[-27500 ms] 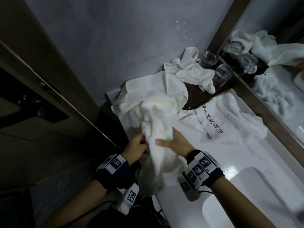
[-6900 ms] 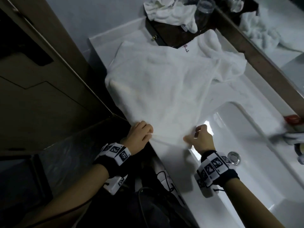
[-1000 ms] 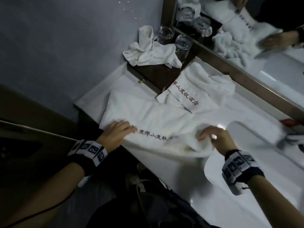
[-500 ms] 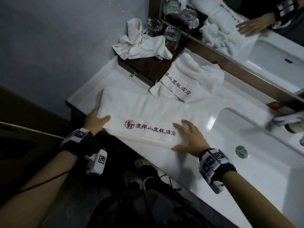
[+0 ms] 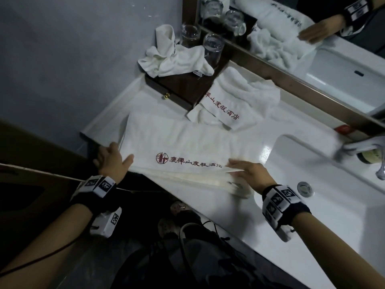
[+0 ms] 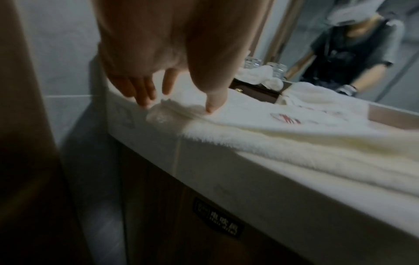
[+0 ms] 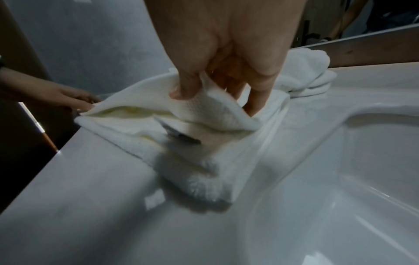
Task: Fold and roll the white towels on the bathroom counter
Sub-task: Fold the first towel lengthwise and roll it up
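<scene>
A white towel (image 5: 187, 147) with a red embroidered logo lies folded into a long band along the front of the white counter (image 5: 239, 217). My left hand (image 5: 118, 157) stays at the band's left end with its fingers straight, and the thumb tip (image 6: 211, 109) touches the cloth. My right hand (image 5: 235, 167) pinches the top layer at the right end, thumb over fingers (image 7: 183, 93), and holds it raised off the layers beneath. A second towel (image 5: 239, 101) with red lettering lies loosely bunched behind. A smaller crumpled towel (image 5: 173, 57) sits on a dark wooden tray (image 5: 181, 88).
Clear drinking glasses (image 5: 212, 46) stand on the tray by the mirror (image 5: 312, 49). The sink basin (image 5: 325, 184) opens right of the towel's right end, with a faucet (image 5: 364, 147) at its far side. A wall closes the counter's left end.
My right hand lay flat on the towel's right end half a second ago; now it pinches the top layer and lifts it. My left hand stays at the left end.
</scene>
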Available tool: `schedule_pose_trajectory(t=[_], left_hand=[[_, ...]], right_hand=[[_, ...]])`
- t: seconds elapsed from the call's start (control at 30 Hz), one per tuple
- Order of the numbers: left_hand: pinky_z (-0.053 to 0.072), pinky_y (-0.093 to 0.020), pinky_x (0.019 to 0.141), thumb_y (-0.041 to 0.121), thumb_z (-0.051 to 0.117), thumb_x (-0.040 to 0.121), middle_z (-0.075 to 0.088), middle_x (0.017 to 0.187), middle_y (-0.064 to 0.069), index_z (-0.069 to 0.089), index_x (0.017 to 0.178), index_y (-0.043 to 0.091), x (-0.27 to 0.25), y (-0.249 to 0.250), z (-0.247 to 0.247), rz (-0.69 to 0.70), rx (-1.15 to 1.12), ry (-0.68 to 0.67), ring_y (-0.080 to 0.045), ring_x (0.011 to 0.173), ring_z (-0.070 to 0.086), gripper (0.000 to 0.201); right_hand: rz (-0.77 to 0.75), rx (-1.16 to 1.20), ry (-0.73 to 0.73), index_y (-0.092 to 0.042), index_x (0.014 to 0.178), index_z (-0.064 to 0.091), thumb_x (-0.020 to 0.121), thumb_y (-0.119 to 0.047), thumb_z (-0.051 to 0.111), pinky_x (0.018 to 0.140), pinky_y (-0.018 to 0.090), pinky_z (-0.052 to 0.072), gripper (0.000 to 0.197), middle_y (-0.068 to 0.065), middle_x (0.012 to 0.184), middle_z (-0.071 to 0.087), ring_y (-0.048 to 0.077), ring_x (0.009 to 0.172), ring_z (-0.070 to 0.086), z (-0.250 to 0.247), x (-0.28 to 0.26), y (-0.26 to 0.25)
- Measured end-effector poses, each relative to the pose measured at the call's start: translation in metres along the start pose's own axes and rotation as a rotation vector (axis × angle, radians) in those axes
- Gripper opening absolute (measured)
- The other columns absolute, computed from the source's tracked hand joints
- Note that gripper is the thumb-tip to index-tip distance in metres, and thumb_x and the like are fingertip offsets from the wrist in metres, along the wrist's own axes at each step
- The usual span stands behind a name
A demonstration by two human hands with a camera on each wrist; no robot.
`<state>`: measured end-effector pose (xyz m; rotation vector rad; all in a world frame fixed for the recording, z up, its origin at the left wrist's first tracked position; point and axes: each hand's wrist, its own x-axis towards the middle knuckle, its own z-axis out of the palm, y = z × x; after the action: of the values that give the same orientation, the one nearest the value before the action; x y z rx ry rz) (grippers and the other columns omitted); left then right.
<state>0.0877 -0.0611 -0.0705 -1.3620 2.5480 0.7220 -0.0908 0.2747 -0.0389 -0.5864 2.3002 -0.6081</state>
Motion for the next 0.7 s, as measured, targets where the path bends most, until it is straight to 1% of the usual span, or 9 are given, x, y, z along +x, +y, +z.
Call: schedule_pose_trajectory(t=[0.1,0.17,0.27,0.33,0.4,0.43,0.5,0.57,0.7], left_hand=[[0.020,-0.044,0.103,0.020,0.068,0.075,0.035,0.131,-0.024,0.044,0.125,0.003,-0.013,0.010,0.001,0.332,-0.039,0.148,-0.039,0.120,0.034,0.058],[0.022,-0.040,0.105,0.032,0.062,0.073,0.038,0.133,-0.016,0.046,0.128,0.009,-0.022,0.023,0.003,0.585,-0.065,0.062,-0.033,0.124,0.037,0.062],[0.020,-0.037,0.111,0.036,0.065,0.076,0.028,0.146,-0.005,0.033,0.140,0.019,-0.030,0.048,0.012,0.707,-0.011,-0.109,-0.025,0.135,0.029,0.074],[0.012,-0.033,0.114,0.024,0.065,0.080,0.015,0.154,-0.003,0.019,0.145,0.023,-0.029,0.062,0.017,0.727,0.076,-0.138,-0.020,0.143,0.015,0.080],[0.004,-0.029,0.116,-0.004,0.053,0.081,0.004,0.157,0.002,0.009,0.147,0.024,-0.026,0.070,0.017,0.769,0.182,-0.175,-0.014,0.145,0.001,0.084],[0.001,-0.027,0.117,-0.018,0.043,0.075,0.000,0.158,0.003,0.007,0.147,0.025,-0.025,0.072,0.014,0.792,0.213,-0.205,-0.012,0.145,-0.003,0.091],[-0.006,-0.024,0.117,-0.029,0.033,0.061,-0.004,0.157,0.003,0.005,0.147,0.025,-0.023,0.068,0.011,0.880,0.265,-0.261,-0.011,0.145,-0.008,0.105],[-0.011,-0.024,0.116,-0.029,0.032,0.054,-0.010,0.156,0.003,0.002,0.146,0.026,-0.023,0.058,0.010,0.966,0.342,-0.309,-0.011,0.143,-0.015,0.111],[-0.012,-0.033,0.116,-0.029,0.034,0.054,-0.027,0.150,0.006,-0.015,0.142,0.034,-0.026,0.043,0.018,0.887,0.497,-0.334,-0.013,0.139,-0.025,0.119]], right_hand=[[0.043,0.011,0.089,-0.019,0.100,0.067,0.093,-0.035,0.050,0.084,0.038,0.042,0.024,0.009,0.093,0.067,0.030,0.096,0.058,-0.008,0.004,-0.007],[0.036,0.067,0.147,-0.016,0.082,0.061,0.092,-0.044,0.048,0.073,0.038,0.041,0.032,0.007,0.072,0.057,0.031,0.079,0.052,-0.015,0.006,-0.014],[-0.036,0.062,0.187,-0.014,0.081,0.060,0.092,-0.042,0.048,0.074,0.041,0.043,0.032,0.005,0.068,0.057,0.032,0.075,0.051,-0.021,0.008,-0.021],[-0.072,0.013,0.189,-0.017,0.090,0.065,0.093,-0.036,0.049,0.077,0.040,0.045,0.025,0.007,0.077,0.066,0.032,0.081,0.057,-0.022,0.008,-0.018],[-0.123,-0.076,0.200,-0.022,0.108,0.067,0.094,-0.019,0.051,0.090,0.034,0.045,0.022,0.004,0.107,0.071,0.023,0.104,0.062,-0.021,0.005,-0.010],[-0.178,-0.138,0.180,-0.026,0.118,0.063,0.091,-0.003,0.049,0.098,0.026,0.041,0.039,-0.004,0.123,0.064,0.013,0.118,0.056,-0.019,0.001,-0.005],[-0.313,-0.255,0.075,-0.034,0.132,0.049,0.071,0.021,0.038,0.108,0.008,0.023,0.082,-0.019,0.140,0.041,-0.004,0.132,0.031,-0.013,-0.006,0.005],[-0.374,-0.321,-0.049,-0.036,0.140,0.035,0.068,0.021,0.036,0.106,-0.001,0.007,0.092,-0.025,0.145,0.024,-0.009,0.136,0.013,-0.003,-0.013,0.015],[-0.422,-0.413,-0.182,-0.035,0.142,0.003,0.089,0.012,0.035,0.114,0.013,-0.007,0.077,-0.019,0.151,-0.001,0.001,0.141,-0.006,0.020,-0.018,0.032]])
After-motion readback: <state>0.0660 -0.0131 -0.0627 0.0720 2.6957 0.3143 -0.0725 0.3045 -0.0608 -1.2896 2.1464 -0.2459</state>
